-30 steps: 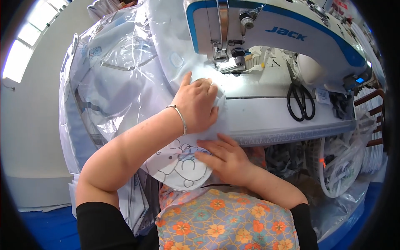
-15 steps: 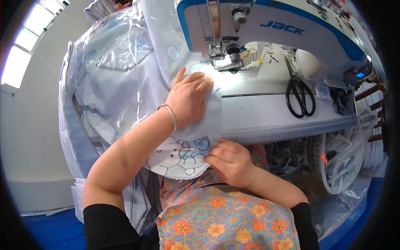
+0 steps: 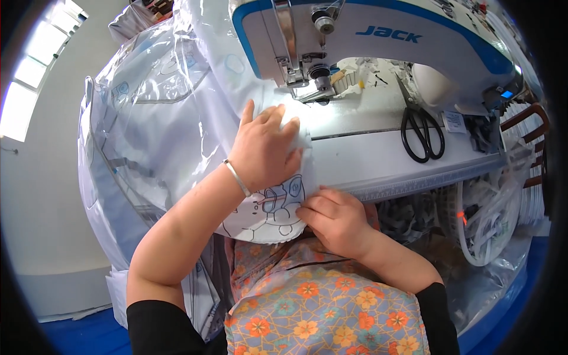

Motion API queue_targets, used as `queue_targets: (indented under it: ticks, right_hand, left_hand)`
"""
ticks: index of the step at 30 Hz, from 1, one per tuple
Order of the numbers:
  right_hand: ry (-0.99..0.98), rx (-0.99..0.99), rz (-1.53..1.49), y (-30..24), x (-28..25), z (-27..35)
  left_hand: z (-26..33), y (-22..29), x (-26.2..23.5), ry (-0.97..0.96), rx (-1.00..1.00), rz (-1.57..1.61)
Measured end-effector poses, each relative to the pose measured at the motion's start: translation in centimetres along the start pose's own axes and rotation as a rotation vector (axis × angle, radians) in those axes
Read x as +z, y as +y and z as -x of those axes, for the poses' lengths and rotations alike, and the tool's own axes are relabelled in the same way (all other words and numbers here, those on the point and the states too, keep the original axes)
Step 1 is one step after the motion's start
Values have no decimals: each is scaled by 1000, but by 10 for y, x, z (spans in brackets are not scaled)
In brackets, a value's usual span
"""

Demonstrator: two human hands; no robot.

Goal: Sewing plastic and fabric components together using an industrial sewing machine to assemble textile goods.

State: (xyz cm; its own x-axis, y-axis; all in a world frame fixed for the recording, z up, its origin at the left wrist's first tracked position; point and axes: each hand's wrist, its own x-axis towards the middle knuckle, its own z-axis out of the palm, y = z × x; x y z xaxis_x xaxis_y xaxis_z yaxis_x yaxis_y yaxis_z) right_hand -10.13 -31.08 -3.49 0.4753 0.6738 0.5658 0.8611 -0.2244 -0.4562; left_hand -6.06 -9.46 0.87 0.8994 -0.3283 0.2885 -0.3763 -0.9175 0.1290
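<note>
Fingers (image 3: 278, 121) of the left hand (image 3: 266, 151) press flat the printed piece (image 3: 269, 210); right hand (image 3: 334, 219) pinches its edge, most still short of the needle (image 3: 322, 89).

Scissors (image 3: 422, 131) on table (image 3: 378, 157) right of sewing machine needle (image 3: 320, 89); fabric (image 3: 177, 118) left.

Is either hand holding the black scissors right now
No, the black scissors lie untouched on the machine table, while the left hand and right hand both press on the white printed fabric.
</note>
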Motion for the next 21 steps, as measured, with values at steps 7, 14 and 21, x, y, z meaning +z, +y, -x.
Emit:
queue_targets:
  ticks: [7,14,21]
  right_hand:
    - [-1,38,-26,17,-2,-21]
    - [4,81,31,28,3,-47]
    - [10,82,113,52,4,-66]
  left_hand:
    - [-13,4,-11,-134,-40,-7]
    - [0,-21,15,118,107,-141]
    - [12,-26,-6,72,106,-24]
